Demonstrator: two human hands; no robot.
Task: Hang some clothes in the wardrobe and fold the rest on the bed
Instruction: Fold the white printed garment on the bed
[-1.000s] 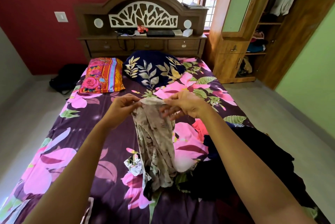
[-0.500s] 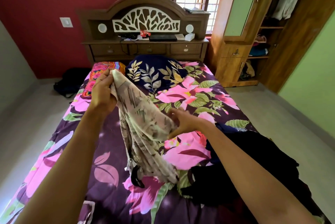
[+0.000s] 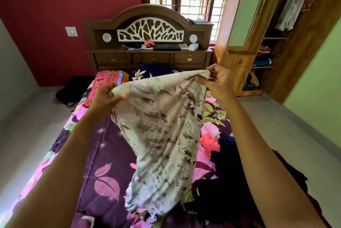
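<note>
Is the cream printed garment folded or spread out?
Spread out: left hand and right hand hold the garment by its top edge, apart; it hangs unfolded over the bed.

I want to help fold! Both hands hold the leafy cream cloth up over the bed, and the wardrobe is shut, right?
Not quite: the head view shows the wardrobe open, with clothes hanging inside. The rest is right: the left hand and right hand hold the leafy cream cloth up over the bed.
</note>
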